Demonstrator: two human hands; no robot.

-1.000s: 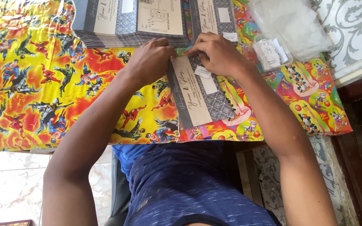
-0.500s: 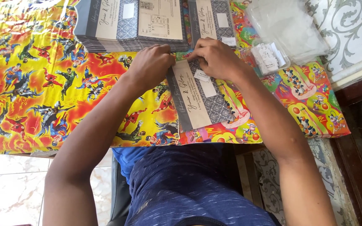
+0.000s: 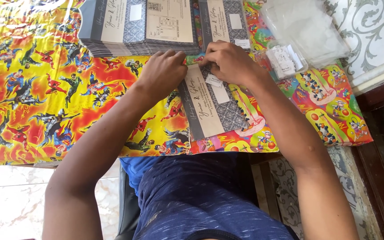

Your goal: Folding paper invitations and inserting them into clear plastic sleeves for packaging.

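Cartoon-print tablecloth [image 3: 45, 102] is lying under one grey patterned card [image 3: 212, 104]; I'm pinching its top edge with left hand [image 3: 163, 71] and right hand [image 3: 227, 62] close together, two card stacks [image 3: 138, 26] beyond.

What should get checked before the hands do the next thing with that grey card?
1. Both hands on the card: ok. The left hand and right hand rest at the top edge of the grey patterned card.
2. Card lying flat on the colourful table cover: ok.
3. Small white label on the card: ok, it shows just below the right hand.
4. What the fingertips pinch: cannot tell, they are hidden.
5. Stacks of cards within reach: ok, right above the hands.
6. Clear plastic bags out of the way: ok, off to the right.
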